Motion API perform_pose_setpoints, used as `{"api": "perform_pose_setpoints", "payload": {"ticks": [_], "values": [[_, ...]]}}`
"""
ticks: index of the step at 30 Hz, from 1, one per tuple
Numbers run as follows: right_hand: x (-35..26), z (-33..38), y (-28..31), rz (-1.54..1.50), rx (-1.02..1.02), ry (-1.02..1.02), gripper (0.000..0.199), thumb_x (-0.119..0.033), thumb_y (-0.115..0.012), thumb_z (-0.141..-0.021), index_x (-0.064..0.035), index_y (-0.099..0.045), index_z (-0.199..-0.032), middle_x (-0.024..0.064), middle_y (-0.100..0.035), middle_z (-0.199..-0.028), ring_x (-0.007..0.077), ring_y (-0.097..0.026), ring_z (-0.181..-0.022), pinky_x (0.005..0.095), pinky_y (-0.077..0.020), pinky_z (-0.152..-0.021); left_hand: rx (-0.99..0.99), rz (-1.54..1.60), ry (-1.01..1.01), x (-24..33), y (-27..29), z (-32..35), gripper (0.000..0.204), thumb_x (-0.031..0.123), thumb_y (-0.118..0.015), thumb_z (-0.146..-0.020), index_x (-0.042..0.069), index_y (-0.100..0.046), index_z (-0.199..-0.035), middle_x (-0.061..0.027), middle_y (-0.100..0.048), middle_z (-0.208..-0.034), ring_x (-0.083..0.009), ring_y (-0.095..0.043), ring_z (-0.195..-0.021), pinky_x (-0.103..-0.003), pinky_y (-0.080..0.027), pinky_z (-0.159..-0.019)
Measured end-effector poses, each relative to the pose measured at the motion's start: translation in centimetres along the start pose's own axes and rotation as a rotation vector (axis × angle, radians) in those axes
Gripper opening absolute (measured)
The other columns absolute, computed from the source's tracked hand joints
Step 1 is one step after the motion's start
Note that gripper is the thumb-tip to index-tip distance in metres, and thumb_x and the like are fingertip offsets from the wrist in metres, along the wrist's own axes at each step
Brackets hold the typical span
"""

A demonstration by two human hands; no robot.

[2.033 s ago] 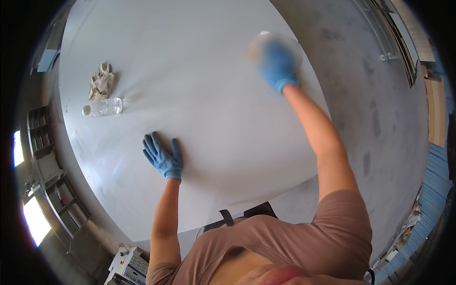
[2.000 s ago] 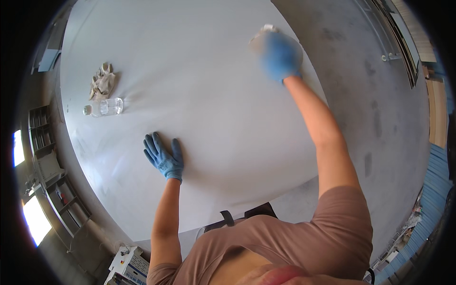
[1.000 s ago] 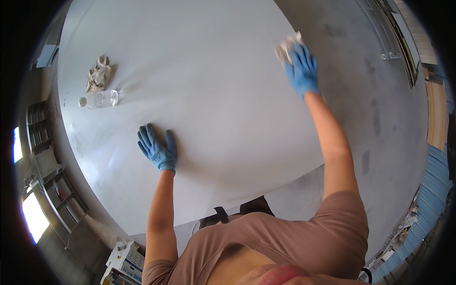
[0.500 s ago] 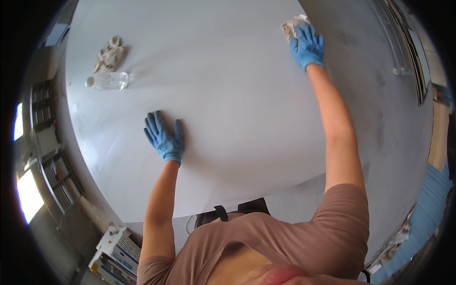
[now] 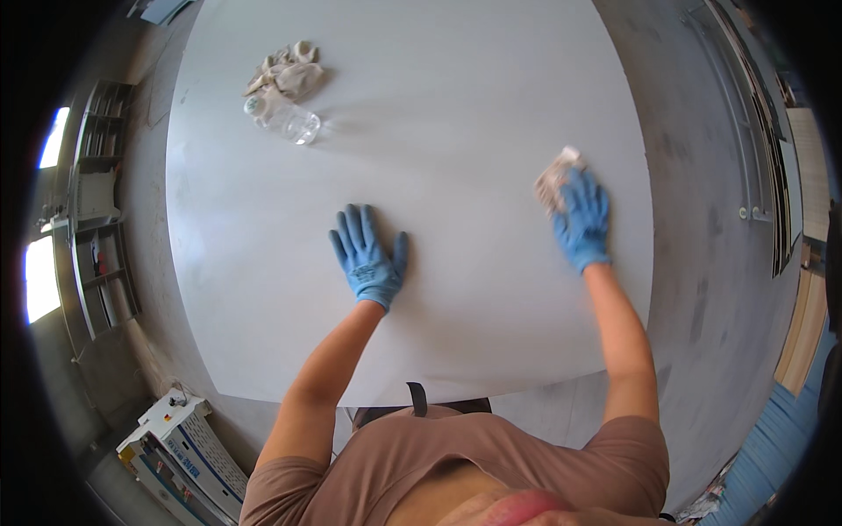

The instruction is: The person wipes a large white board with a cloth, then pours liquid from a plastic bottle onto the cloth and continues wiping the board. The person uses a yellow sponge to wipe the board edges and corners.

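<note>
A large pale grey panel (image 5: 456, 324) spreads out in front of me. My left hand (image 5: 371, 259), in a blue work glove, lies flat on it with fingers spread, holding nothing. Over near the panel's right edge, my right hand (image 5: 585, 219), gloved the same way, presses a crumpled beige rag (image 5: 554, 181) against the surface. Part of that rag is hidden under the fingers, and the hand is slightly blurred. At the far left a clear plastic bottle (image 5: 294, 121) lies on its side, touching or close to a second bunched rag (image 5: 294, 74).
Dark shelving (image 5: 105, 219) stands beyond the panel at the left. A white box-like unit (image 5: 175, 447) is at the lower left. Flat sheets (image 5: 776, 193) lean along the right side, and blue sheeting (image 5: 759, 447) lies at the lower right.
My right hand has drawn the rag back toward me from the far right edge. My left hand stays spread flat on the panel. The whole view has shifted.
</note>
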State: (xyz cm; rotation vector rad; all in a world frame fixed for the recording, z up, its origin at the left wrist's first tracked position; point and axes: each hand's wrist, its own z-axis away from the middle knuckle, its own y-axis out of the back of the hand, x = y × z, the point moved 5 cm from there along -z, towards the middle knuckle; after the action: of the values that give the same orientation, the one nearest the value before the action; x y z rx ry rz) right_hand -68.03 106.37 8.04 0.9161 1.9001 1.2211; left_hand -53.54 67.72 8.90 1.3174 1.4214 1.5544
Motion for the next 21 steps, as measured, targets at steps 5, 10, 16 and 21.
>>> {"api": "perform_pose_setpoints", "payload": {"ticks": [5,10,16,21], "values": [[5.2,-17.5,-7.8,0.305,0.059,-0.280,0.051,-0.049,-0.051,-0.104,-0.0225,-0.058,-0.147,0.0061,-0.040,-0.169,0.0299,-0.030,-0.159,0.0634,-0.0245,-0.121,-0.085,0.024,0.019,-0.3,-0.1,0.0,0.090,0.052,-0.061,-0.100,0.000,-0.029,-0.165,-0.0263,-0.025,-0.173,-0.0439,-0.015,-0.163,-0.062,-0.006,-0.131],[-6.9,-33.8,-13.8,0.135,0.203,-0.232,0.049,-0.052,-0.050,-0.104,-0.0259,-0.060,-0.145,-0.0020,-0.045,-0.164,0.0252,-0.029,-0.159,0.0651,-0.0233,-0.121,-0.109,0.112,0.004,-0.7,-0.1,0.1,0.097,0.055,-0.062,-0.099,-0.006,-0.024,-0.165,-0.0278,-0.022,-0.172,-0.0453,-0.010,-0.163,-0.063,-0.005,-0.131],[-22.5,-31.5,-16.3,0.056,0.019,0.159,0.049,-0.043,-0.059,-0.100,-0.0219,-0.062,-0.144,0.0043,-0.047,-0.164,0.0311,-0.039,-0.152,0.0610,-0.0281,-0.120,-0.079,0.252,0.019,-1.4,0.0,0.4,0.101,0.058,-0.062,-0.099,-0.009,-0.023,-0.163,-0.0319,-0.022,-0.171,-0.0471,-0.014,-0.162,-0.063,-0.008,-0.130],[-27.0,-11.5,-8.8,-0.249,-0.103,0.425,0.059,-0.027,-0.073,-0.089,-0.0205,-0.060,-0.146,0.0097,-0.045,-0.164,0.0346,-0.036,-0.156,0.0662,-0.0281,-0.120,0.125,0.431,0.009,-2.1,0.4,0.4,0.099,0.059,-0.058,-0.101,-0.008,-0.022,-0.164,-0.0339,-0.024,-0.169,-0.0489,-0.021,-0.159,-0.058,-0.018,-0.130]]}}
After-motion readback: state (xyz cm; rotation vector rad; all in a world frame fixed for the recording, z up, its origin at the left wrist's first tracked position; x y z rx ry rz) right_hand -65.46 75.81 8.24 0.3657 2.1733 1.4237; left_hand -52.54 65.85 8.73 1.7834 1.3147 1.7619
